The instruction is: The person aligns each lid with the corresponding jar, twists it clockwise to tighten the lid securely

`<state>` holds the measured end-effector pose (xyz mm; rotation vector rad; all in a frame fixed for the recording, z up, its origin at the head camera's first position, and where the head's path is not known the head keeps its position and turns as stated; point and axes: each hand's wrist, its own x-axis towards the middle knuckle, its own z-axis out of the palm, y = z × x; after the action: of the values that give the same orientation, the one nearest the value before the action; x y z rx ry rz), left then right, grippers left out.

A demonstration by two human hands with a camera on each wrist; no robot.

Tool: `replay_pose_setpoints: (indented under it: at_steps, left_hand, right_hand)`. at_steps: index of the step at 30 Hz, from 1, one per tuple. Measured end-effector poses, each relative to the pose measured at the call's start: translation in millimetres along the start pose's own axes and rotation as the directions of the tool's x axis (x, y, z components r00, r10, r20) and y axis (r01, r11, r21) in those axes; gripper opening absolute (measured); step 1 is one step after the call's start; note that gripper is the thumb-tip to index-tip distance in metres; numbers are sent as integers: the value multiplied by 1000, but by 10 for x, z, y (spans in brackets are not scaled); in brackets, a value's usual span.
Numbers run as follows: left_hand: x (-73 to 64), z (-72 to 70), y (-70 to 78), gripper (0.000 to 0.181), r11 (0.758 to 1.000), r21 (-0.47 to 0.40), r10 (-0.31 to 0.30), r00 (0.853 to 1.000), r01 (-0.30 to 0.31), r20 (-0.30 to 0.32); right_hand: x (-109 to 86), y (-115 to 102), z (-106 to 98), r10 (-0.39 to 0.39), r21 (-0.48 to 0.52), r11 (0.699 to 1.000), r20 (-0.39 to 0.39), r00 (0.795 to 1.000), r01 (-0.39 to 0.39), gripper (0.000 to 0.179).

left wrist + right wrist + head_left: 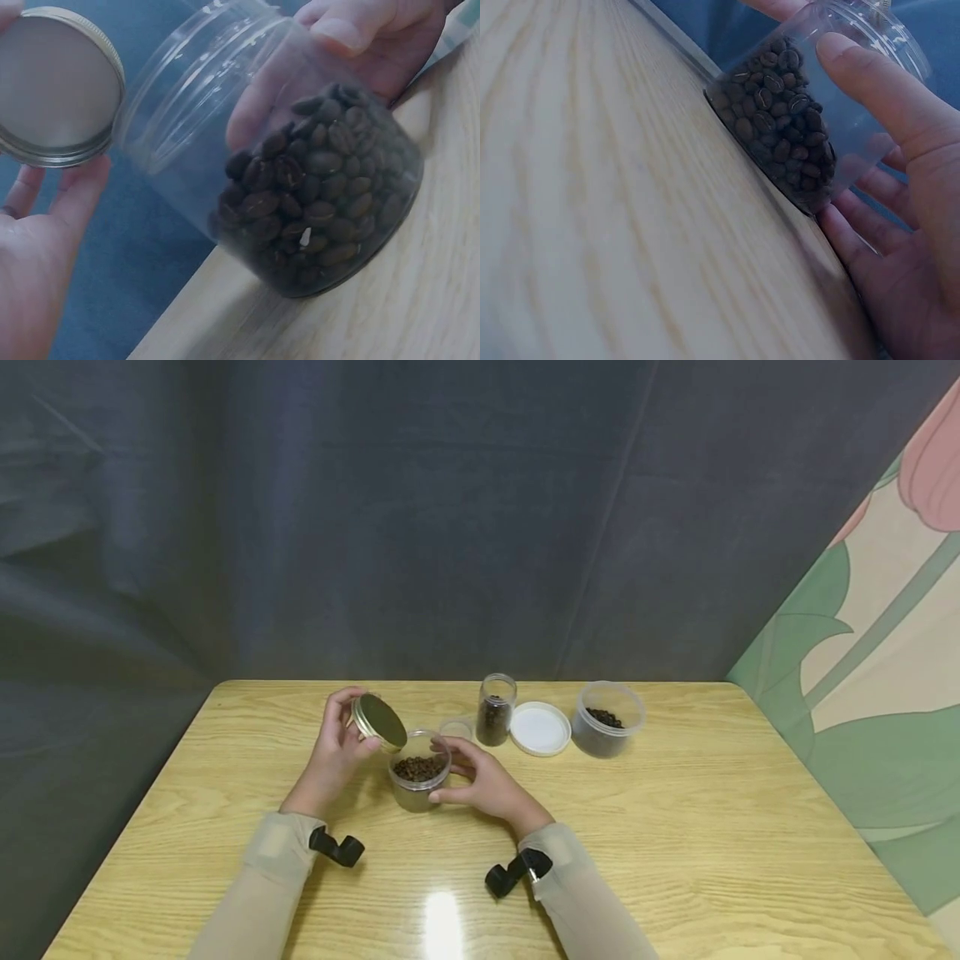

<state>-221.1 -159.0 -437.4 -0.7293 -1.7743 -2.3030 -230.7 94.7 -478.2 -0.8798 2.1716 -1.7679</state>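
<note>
Left hand (333,760) has the gold lid (380,721) by its edge, thumb one side and fingers curled round the other, so that gap is only as wide as the lid — it's up off the table (675,843), tilted, right by the jar's mouth. From my end I can't tell if the two touch. My right hand (483,781) is wrapped round the jar (415,799), thumb near, fingers behind, spread to its width. The jar stands upright on the table, uncovered, with brown beans (418,768) partway up. Just behind it I can make out a clear round thing (456,729), too faint to name. Further right there's a tall jar (495,710) with dark beans, then a white lid (540,728) lying flat, then a wide tub (600,731) with more dark beans. Past the table — dark cloth (450,527), plus a floral panel (885,693) off right.
</note>
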Motion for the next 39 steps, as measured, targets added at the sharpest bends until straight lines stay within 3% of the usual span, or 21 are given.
replay_pose_setpoints:
  at_steps: [4,14,24,31,39]
  left_hand:
    - [-5,27,-26,69,998,-54,33,999,-32,15]
    - [-6,46,-69,71,995,-99,27,999,-25,27]
    - [-37,32,-69,75,999,-1,-46,997,46,65]
    - [-53,-5,-60,76,989,114,-101,994,94,52]
    - [-48,-23,-104,78,979,147,-159,978,139,134]
  right_hand:
    - [5,-1,-2,-12,8,1000,1,1000,12,76]
    - [-5,5,-5,-10,11,1000,5,1000,10,75]
    - [3,11,-4,-15,10,1000,7,1000,15,76]
    - [3,15,2,-5,5,1000,6,1000,5,78]
    - [6,11,-7,12,35,999,4,1000,-12,78]
